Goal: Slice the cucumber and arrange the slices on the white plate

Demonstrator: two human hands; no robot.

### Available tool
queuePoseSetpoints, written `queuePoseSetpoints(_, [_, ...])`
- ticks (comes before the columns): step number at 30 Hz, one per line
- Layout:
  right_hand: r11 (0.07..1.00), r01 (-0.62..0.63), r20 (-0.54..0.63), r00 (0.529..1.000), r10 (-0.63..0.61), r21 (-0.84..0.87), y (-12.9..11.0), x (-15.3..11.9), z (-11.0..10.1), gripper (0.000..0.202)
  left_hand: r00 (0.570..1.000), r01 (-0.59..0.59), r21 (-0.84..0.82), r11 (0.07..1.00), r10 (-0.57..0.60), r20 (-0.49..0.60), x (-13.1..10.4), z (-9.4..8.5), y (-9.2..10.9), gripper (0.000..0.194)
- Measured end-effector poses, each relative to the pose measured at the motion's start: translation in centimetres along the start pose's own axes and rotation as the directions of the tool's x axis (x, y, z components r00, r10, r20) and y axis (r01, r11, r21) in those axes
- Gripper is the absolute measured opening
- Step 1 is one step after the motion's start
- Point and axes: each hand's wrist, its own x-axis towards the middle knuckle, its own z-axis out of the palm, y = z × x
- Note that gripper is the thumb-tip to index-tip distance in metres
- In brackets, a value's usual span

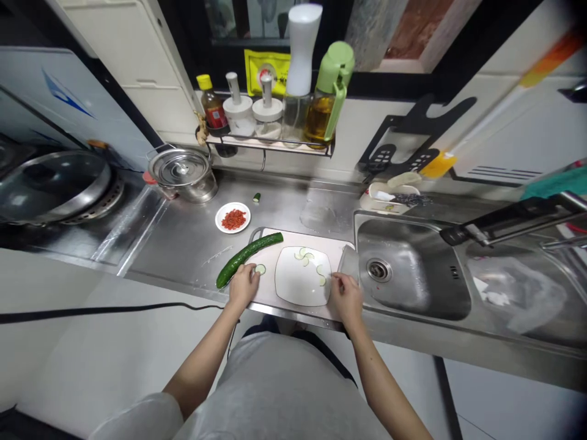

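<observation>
A white squarish plate (299, 286) rests on a pale cutting board (268, 292), with several thin cucumber half-slices (304, 253) at its top and right side. My left hand (244, 285) is low over the board, fingers curled together, beside a long green cucumber (247, 252). A round cucumber slice (260, 269) lies right at its fingertips; whether they grip anything is hidden. At the plate's right edge, my right hand (347, 298) has its thumb and fingers pinched together, with whatever is between them too small to tell. The knife blade (350, 263) lies just beyond that hand.
Behind the board are a small plate of red berries (233, 218) and a cucumber end (257, 197). A lidded steel pot (183, 174) stands left; the sink (413, 269) is right. Bottles and jars fill a wall rack (270, 143).
</observation>
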Motion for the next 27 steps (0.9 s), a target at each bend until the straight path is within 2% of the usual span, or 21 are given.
queuePoseSetpoints(11, [1.0,-0.008,0.056,0.998,0.007,0.017,-0.4,-0.6,0.2,0.038,0.999,-0.03,0.029,0.999,0.03,-0.031,0.2,0.6,0.1,0.025])
queuePoseSetpoints(21, [0.999,-0.014,0.084,0.996,0.011,0.036,-1.1,-0.9,0.0,0.039,0.998,0.062,-0.069,0.996,-0.063,-0.018,0.7,0.4,0.5,0.016])
queuePoseSetpoints(27, [0.999,-0.001,0.097,0.995,-0.004,0.054,-1.5,-0.8,0.1,0.039,0.997,0.065,-0.094,0.994,-0.067,-0.025,0.7,0.6,0.9,0.01])
